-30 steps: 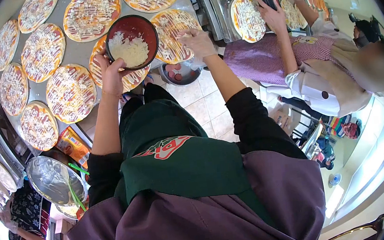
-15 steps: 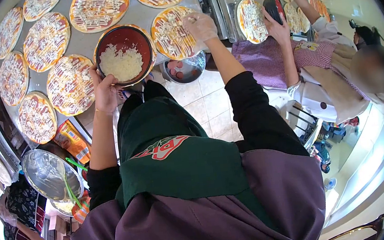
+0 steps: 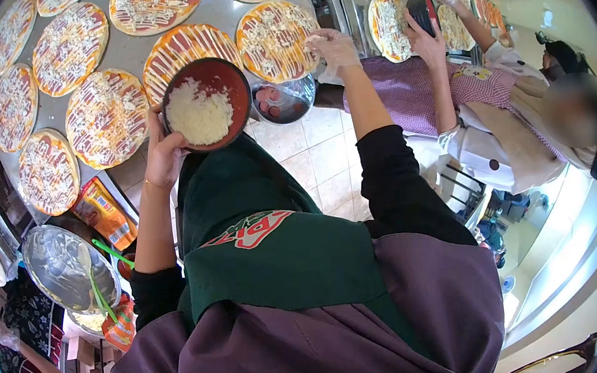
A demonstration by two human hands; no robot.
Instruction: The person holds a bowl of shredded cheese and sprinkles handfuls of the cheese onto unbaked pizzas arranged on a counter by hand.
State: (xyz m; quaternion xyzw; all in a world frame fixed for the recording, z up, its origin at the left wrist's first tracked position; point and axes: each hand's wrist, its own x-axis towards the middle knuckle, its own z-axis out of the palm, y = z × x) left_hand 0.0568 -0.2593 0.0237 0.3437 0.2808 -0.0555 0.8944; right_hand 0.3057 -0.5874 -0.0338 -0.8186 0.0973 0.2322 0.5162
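My left hand (image 3: 164, 154) grips the rim of a round bowl (image 3: 235, 94), dark outside and reddish inside, thumb over the near edge. White grated cheese (image 3: 199, 113) lies in the tilted bowl. Behind it, partly hidden, is a pizza (image 3: 188, 46) with sauce stripes and little cheese showing. My right hand (image 3: 337, 51), in a clear plastic glove, is at the right edge of another pizza (image 3: 274, 38) strewn with cheese. Its fingers are pinched together around whitish bits that look like grated cheese.
More topped pizzas (image 3: 106, 116) cover the metal table (image 3: 123, 53). Below its edge stand a metal bowl with pinkish slices (image 3: 276, 104), an orange packet (image 3: 107, 216) and a large metal bowl (image 3: 53, 266) with a green-handled utensil. A co-worker's hand (image 3: 428, 43) holds a bowl at right.
My left hand has brought the bowl slightly right and toward me, uncovering more of the pizza behind. My right hand has shifted right and down, to the pizza's edge. The view has tilted slightly.
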